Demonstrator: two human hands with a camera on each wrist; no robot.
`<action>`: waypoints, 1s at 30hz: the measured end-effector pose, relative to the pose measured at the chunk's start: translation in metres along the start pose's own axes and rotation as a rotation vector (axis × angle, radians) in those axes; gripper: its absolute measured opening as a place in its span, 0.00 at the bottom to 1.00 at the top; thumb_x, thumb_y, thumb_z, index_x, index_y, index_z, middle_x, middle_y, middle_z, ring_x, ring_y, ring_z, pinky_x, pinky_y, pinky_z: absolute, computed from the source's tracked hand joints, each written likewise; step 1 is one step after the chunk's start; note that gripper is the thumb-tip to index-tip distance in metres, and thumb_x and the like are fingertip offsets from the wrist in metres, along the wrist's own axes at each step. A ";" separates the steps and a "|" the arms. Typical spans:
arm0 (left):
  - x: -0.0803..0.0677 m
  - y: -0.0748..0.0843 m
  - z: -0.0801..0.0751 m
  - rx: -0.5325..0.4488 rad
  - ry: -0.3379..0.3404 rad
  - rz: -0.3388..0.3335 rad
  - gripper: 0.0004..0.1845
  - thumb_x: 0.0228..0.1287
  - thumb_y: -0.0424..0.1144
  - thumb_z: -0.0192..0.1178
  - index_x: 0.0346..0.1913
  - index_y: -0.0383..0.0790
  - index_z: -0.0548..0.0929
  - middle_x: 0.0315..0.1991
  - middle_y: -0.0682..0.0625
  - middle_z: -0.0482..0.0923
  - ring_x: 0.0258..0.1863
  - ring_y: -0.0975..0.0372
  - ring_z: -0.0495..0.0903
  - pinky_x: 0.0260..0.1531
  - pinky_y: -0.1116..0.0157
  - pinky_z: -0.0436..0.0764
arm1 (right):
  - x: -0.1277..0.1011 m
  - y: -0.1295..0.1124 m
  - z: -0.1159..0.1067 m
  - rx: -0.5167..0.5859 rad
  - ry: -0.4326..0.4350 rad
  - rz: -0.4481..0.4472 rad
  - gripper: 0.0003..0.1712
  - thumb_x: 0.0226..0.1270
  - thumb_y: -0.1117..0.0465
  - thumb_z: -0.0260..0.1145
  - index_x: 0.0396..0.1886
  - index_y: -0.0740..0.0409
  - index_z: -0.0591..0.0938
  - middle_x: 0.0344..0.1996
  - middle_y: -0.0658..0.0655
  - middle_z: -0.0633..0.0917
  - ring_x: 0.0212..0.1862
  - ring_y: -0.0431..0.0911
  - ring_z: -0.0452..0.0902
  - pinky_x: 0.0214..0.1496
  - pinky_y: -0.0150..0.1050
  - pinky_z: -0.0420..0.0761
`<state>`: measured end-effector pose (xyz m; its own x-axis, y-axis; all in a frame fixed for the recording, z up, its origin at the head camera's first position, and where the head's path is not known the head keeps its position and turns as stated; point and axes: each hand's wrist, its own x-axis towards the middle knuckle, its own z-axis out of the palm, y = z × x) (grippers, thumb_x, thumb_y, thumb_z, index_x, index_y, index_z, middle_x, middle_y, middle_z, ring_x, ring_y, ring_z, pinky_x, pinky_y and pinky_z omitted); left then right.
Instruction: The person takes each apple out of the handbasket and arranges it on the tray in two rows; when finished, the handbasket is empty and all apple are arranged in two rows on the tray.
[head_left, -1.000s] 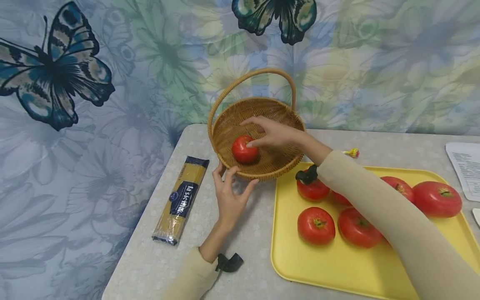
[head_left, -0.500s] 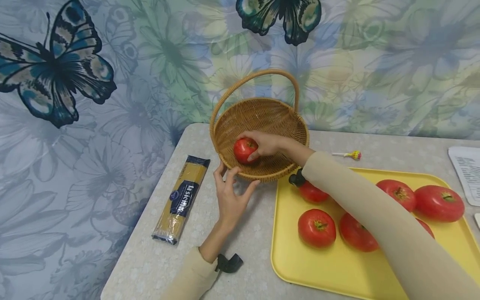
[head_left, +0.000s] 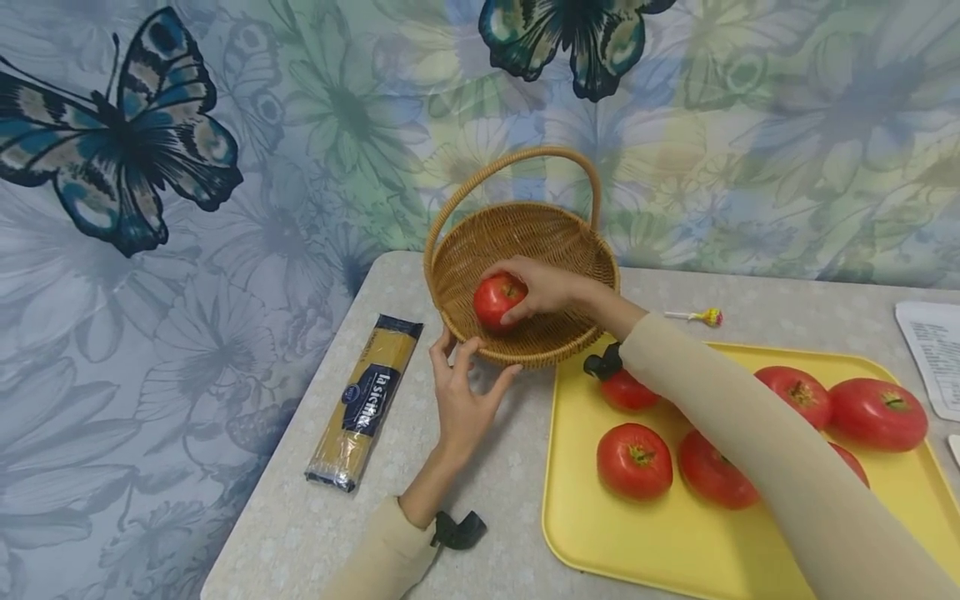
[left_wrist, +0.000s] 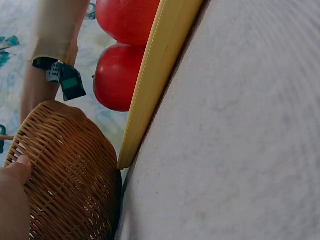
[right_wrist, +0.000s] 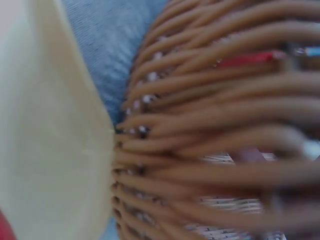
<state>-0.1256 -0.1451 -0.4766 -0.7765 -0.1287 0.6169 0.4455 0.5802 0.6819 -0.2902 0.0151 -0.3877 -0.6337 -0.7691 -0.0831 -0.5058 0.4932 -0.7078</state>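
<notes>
1. Tomato, round and red (head_left: 498, 298), sits inside the woven wicker basket with the arched handle (head_left: 557, 235), low against the basket's near-left wall.
2. The right hand (head_left: 542, 286) reaches into the basket from the right, its fingers and thumb curled round the tomato and gripping it.
3. The left hand (head_left: 461, 394) rests on the desk (head_left: 480, 475) just in front of the basket, fingers spread fairly wide, with fingertips and thumb touching the outside of the near rim; it steadies the basket without closing round it.
4. In the left wrist view the basket's woven wall (left_wrist: 70, 175) fills the lower left, a fingertip lies against it, and the corner of the flat yellow plastic tray (left_wrist: 150, 95) stands just beside the basket.
5. The tray (head_left: 675, 542) lies on the desk to the right of the basket and carries several more red tomatoes (head_left: 633, 458), partly hidden by the cream sleeve of the right arm (head_left: 750, 450).
6. A long packet of dry spaghetti with a dark blue label (head_left: 365, 400) lies on the desk left of the left hand, well apart from the basket.
7. A small lollipop with a yellow and pink head (head_left: 703, 316) lies on the desk behind the tray.
8. The right wrist view shows only blurred wicker strands (right_wrist: 210, 140) beside the cream sleeve.
</notes>
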 end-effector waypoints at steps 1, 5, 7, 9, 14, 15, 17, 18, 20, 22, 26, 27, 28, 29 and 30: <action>0.000 0.000 0.001 -0.003 -0.002 -0.002 0.27 0.53 0.52 0.74 0.50 0.40 0.77 0.68 0.33 0.56 0.66 0.41 0.64 0.42 0.53 0.82 | -0.004 -0.001 -0.002 0.015 0.018 -0.010 0.41 0.53 0.56 0.79 0.66 0.49 0.71 0.63 0.60 0.71 0.64 0.55 0.69 0.64 0.53 0.74; 0.000 0.002 0.003 -0.020 -0.009 -0.005 0.28 0.53 0.51 0.74 0.50 0.39 0.77 0.68 0.35 0.56 0.67 0.43 0.62 0.42 0.51 0.82 | -0.028 -0.010 -0.018 0.017 0.093 -0.071 0.41 0.53 0.55 0.79 0.66 0.47 0.72 0.60 0.58 0.71 0.60 0.52 0.72 0.59 0.50 0.78; 0.000 0.003 0.005 -0.023 -0.015 -0.003 0.28 0.53 0.51 0.74 0.50 0.38 0.76 0.68 0.34 0.56 0.67 0.44 0.62 0.42 0.50 0.81 | -0.046 -0.017 -0.029 -0.009 0.136 -0.103 0.40 0.52 0.55 0.79 0.65 0.46 0.72 0.58 0.56 0.72 0.56 0.49 0.72 0.55 0.48 0.80; 0.000 0.003 0.006 -0.028 -0.021 -0.005 0.28 0.53 0.51 0.74 0.50 0.38 0.76 0.68 0.34 0.56 0.67 0.45 0.62 0.42 0.49 0.81 | -0.068 -0.026 -0.040 -0.044 0.169 -0.124 0.40 0.52 0.54 0.79 0.65 0.43 0.73 0.57 0.54 0.72 0.54 0.47 0.72 0.53 0.47 0.80; -0.001 0.003 0.006 -0.047 -0.023 -0.028 0.28 0.53 0.51 0.74 0.50 0.39 0.77 0.68 0.40 0.57 0.66 0.44 0.63 0.42 0.50 0.80 | -0.131 -0.040 -0.061 -0.078 0.218 -0.093 0.41 0.52 0.53 0.79 0.66 0.38 0.72 0.60 0.51 0.71 0.55 0.46 0.71 0.49 0.43 0.82; -0.001 0.002 0.006 -0.049 -0.022 -0.031 0.28 0.53 0.51 0.74 0.50 0.39 0.77 0.68 0.41 0.57 0.66 0.44 0.63 0.42 0.51 0.80 | -0.144 -0.040 -0.064 -0.080 0.223 -0.076 0.41 0.52 0.54 0.79 0.66 0.38 0.72 0.60 0.51 0.70 0.54 0.45 0.71 0.46 0.41 0.83; -0.001 0.001 0.005 -0.050 -0.022 -0.029 0.28 0.53 0.51 0.74 0.51 0.39 0.77 0.68 0.42 0.56 0.65 0.44 0.63 0.43 0.51 0.80 | -0.170 -0.038 -0.068 -0.094 0.242 -0.040 0.40 0.52 0.55 0.79 0.65 0.37 0.72 0.59 0.49 0.71 0.53 0.43 0.71 0.42 0.37 0.85; -0.001 0.001 0.004 -0.050 -0.021 -0.026 0.28 0.53 0.51 0.74 0.51 0.39 0.77 0.69 0.42 0.56 0.65 0.44 0.63 0.43 0.51 0.80 | -0.183 -0.036 -0.069 -0.097 0.254 -0.030 0.40 0.52 0.56 0.79 0.65 0.37 0.73 0.58 0.48 0.72 0.51 0.42 0.71 0.39 0.36 0.85; -0.001 0.000 0.004 -0.047 -0.016 -0.017 0.28 0.53 0.51 0.74 0.50 0.38 0.77 0.69 0.41 0.56 0.65 0.43 0.64 0.42 0.50 0.80 | -0.211 -0.029 -0.068 -0.124 0.281 0.006 0.41 0.50 0.57 0.80 0.65 0.37 0.73 0.55 0.45 0.72 0.48 0.39 0.70 0.37 0.33 0.84; -0.001 -0.001 0.003 -0.042 -0.012 -0.014 0.27 0.53 0.51 0.74 0.50 0.40 0.77 0.69 0.41 0.56 0.64 0.43 0.64 0.42 0.51 0.80 | -0.238 -0.022 -0.065 -0.159 0.324 0.059 0.42 0.48 0.58 0.81 0.64 0.38 0.74 0.52 0.43 0.73 0.45 0.36 0.70 0.35 0.32 0.84; 0.000 -0.002 0.002 -0.031 -0.007 -0.016 0.27 0.53 0.51 0.74 0.50 0.41 0.77 0.69 0.42 0.56 0.65 0.44 0.65 0.42 0.51 0.80 | -0.291 -0.002 -0.055 -0.248 0.413 0.199 0.46 0.42 0.61 0.84 0.64 0.42 0.74 0.52 0.44 0.72 0.41 0.28 0.69 0.30 0.30 0.82; -0.001 -0.002 0.002 -0.029 -0.007 -0.018 0.27 0.53 0.51 0.74 0.50 0.41 0.77 0.69 0.42 0.56 0.65 0.44 0.64 0.42 0.51 0.80 | -0.305 0.005 -0.052 -0.267 0.433 0.232 0.47 0.41 0.61 0.84 0.64 0.44 0.74 0.52 0.47 0.72 0.40 0.26 0.68 0.28 0.30 0.82; -0.001 -0.002 0.002 -0.026 -0.007 -0.019 0.27 0.53 0.51 0.74 0.50 0.41 0.77 0.69 0.42 0.56 0.65 0.44 0.64 0.43 0.51 0.80 | -0.318 0.011 -0.049 -0.275 0.453 0.270 0.47 0.40 0.61 0.84 0.64 0.47 0.74 0.52 0.50 0.73 0.39 0.25 0.68 0.26 0.30 0.81; -0.001 -0.002 0.002 -0.024 -0.009 -0.022 0.28 0.53 0.51 0.74 0.50 0.40 0.77 0.69 0.42 0.56 0.65 0.44 0.64 0.43 0.51 0.80 | -0.331 0.018 -0.045 -0.280 0.467 0.316 0.48 0.40 0.61 0.85 0.64 0.50 0.74 0.52 0.53 0.72 0.38 0.24 0.66 0.25 0.29 0.80; -0.002 -0.002 0.002 -0.025 -0.012 -0.024 0.28 0.53 0.51 0.74 0.50 0.39 0.77 0.69 0.41 0.56 0.65 0.45 0.64 0.43 0.50 0.80 | -0.345 0.026 -0.042 -0.289 0.494 0.344 0.49 0.37 0.62 0.85 0.64 0.53 0.74 0.52 0.56 0.72 0.36 0.23 0.65 0.23 0.29 0.79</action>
<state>-0.1258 -0.1444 -0.4801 -0.7924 -0.1328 0.5953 0.4373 0.5567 0.7063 -0.1090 0.3105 -0.3483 -0.9457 -0.3059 0.1096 -0.3201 0.8192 -0.4759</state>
